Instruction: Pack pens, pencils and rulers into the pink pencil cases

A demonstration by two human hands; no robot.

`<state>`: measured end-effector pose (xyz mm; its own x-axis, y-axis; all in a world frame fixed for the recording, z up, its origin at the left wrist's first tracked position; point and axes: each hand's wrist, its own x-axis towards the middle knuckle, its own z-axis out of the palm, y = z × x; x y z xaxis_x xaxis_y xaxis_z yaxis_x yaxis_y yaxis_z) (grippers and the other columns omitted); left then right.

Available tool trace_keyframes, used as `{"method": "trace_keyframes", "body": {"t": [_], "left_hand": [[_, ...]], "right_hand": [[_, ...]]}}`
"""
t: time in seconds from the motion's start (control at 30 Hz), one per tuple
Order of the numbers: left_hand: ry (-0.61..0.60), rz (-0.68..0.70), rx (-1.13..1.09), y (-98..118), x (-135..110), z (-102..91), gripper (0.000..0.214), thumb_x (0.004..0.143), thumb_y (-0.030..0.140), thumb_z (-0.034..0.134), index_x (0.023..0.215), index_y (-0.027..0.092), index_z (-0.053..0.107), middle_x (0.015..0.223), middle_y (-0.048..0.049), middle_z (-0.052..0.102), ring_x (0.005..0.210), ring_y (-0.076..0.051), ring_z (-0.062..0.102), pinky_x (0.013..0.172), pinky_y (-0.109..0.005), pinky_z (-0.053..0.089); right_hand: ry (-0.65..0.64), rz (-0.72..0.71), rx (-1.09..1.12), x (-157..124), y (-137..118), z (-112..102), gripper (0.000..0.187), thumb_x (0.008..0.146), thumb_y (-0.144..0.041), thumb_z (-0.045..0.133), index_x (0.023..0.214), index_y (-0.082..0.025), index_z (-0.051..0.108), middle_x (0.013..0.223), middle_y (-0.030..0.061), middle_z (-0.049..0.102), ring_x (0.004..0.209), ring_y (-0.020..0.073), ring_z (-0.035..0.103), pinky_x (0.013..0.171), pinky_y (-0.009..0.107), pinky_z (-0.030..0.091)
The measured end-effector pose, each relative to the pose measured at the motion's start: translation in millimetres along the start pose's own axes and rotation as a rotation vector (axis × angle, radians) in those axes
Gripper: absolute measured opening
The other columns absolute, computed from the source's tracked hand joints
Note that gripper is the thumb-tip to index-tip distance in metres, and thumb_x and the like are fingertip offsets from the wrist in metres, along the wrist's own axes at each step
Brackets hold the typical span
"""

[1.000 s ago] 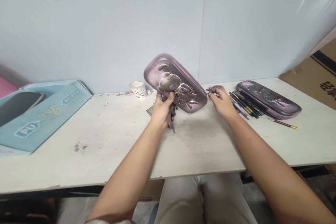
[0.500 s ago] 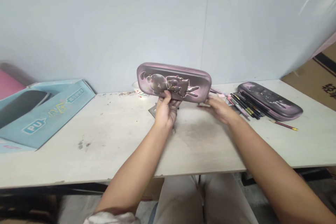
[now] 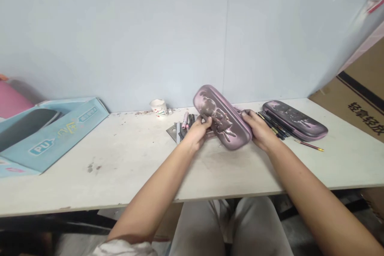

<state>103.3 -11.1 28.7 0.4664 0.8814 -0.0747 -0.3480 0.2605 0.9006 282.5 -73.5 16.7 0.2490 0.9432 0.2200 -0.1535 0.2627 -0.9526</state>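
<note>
A pink-and-dark pencil case point(image 3: 222, 118) with a raised cartoon figure is held tilted above the table, its right end lower. My left hand point(image 3: 198, 132) grips its lower left edge, thumb on the front face. My right hand point(image 3: 257, 128) is closed on its right edge near the zip side, fingers partly hidden. Behind my left hand lie markers point(image 3: 185, 121) and a grey flat ruler-like piece point(image 3: 173, 131). To the right of my right hand, several dark pens point(image 3: 274, 126) lie beside a second, similar pencil case point(image 3: 295, 118).
A pencil point(image 3: 309, 145) lies in front of the second case. At the wall stands a white paper cup point(image 3: 159, 107). A blue open box point(image 3: 60, 136) holding a dark object takes up the table's left. A cardboard box point(image 3: 357, 100) stands at the right end.
The pencil case has swung from nearly level to a steep slant and shifted right. My right hand has come onto its right edge. The cup and markers behind have come into fuller view.
</note>
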Motion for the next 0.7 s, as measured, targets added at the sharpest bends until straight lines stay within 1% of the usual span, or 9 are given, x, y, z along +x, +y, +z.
{"method": "trace_keyframes", "body": {"t": [0.1,0.2,0.27,0.3,0.33,0.43,0.5,0.6,0.7], "left_hand": [[-0.047,0.006,0.043,-7,3,31.0,0.047,0.068,0.036,0.07,0.107,0.021,0.048,0.091,-0.0064,0.064,0.079,-0.018,0.063,0.076,-0.036,0.051],[-0.048,0.045,0.077,-20,6,61.0,0.072,0.06,0.038,0.076,0.119,0.021,0.039,0.105,-0.0106,0.061,0.09,-0.02,0.062,0.081,-0.033,0.048],[-0.005,0.044,0.095,-32,9,74.5,0.085,0.055,0.037,0.078,0.125,0.022,0.032,0.109,-0.0109,0.06,0.091,-0.021,0.062,0.08,-0.032,0.048],[0.009,0.024,0.091,-37,11,78.9,0.085,0.055,0.039,0.077,0.125,0.021,0.032,0.108,-0.0107,0.06,0.089,-0.02,0.062,0.078,-0.032,0.049],[0.013,-0.006,0.076,-41,13,81.7,0.082,0.057,0.042,0.075,0.125,0.02,0.034,0.105,-0.0103,0.061,0.087,-0.02,0.062,0.076,-0.032,0.049],[-0.023,-0.103,-0.012,-46,23,82.3,0.06,0.066,0.049,0.064,0.113,0.016,0.047,0.092,-0.0078,0.065,0.077,-0.018,0.063,0.071,-0.03,0.05],[-0.064,-0.164,-0.066,-42,32,78.0,0.049,0.069,0.05,0.058,0.103,0.015,0.055,0.082,-0.0064,0.066,0.071,-0.018,0.063,0.069,-0.029,0.05],[-0.145,-0.251,-0.111,-31,49,68.3,0.044,0.071,0.051,0.053,0.091,0.013,0.06,0.073,-0.0062,0.067,0.066,-0.019,0.063,0.068,-0.03,0.05],[-0.192,-0.276,-0.079,-20,65,57.8,0.042,0.073,0.05,0.05,0.089,0.013,0.061,0.073,-0.0061,0.069,0.065,-0.019,0.064,0.071,-0.031,0.05]], "right_hand": [[0.021,-0.029,-0.189,-16,-8,-6,0.032,0.069,-0.048,0.064,0.075,-0.022,0.047,0.071,-0.0047,0.048,0.069,0.0121,0.048,0.067,0.027,0.041],[0.051,-0.094,-0.34,-27,-15,-15,0.033,0.069,-0.05,0.062,0.074,-0.021,0.045,0.07,-0.005,0.045,0.067,0.0118,0.046,0.066,0.027,0.038],[0.08,-0.126,-0.418,-30,-18,-27,0.033,0.07,-0.05,0.061,0.074,-0.021,0.046,0.071,-0.0046,0.047,0.068,0.012,0.046,0.067,0.027,0.038],[0.107,-0.126,-0.45,-31,-18,-35,0.033,0.07,-0.05,0.06,0.075,-0.021,0.047,0.072,-0.0044,0.048,0.069,0.0122,0.046,0.067,0.027,0.037],[0.145,-0.116,-0.473,-31,-18,-43,0.033,0.071,-0.051,0.059,0.077,-0.021,0.048,0.073,-0.0043,0.049,0.07,0.0125,0.047,0.067,0.027,0.037],[0.295,-0.053,-0.494,-27,-13,-65,0.033,0.072,-0.052,0.055,0.083,-0.021,0.05,0.076,-0.0035,0.052,0.074,0.014,0.049,0.069,0.027,0.039],[0.342,-0.025,-0.476,-21,-7,-71,0.034,0.073,-0.05,0.055,0.089,-0.021,0.05,0.082,-0.002,0.056,0.08,0.0153,0.052,0.074,0.029,0.041],[0.311,-0.035,-0.49,-9,0,-65,0.04,0.069,-0.047,0.059,0.099,-0.022,0.048,0.091,0.0009,0.06,0.084,0.0171,0.056,0.078,0.03,0.044],[0.259,-0.071,-0.562,7,1,-51,0.042,0.068,-0.045,0.06,0.101,-0.021,0.047,0.093,0.0037,0.062,0.085,0.0183,0.058,0.077,0.032,0.045]]}}
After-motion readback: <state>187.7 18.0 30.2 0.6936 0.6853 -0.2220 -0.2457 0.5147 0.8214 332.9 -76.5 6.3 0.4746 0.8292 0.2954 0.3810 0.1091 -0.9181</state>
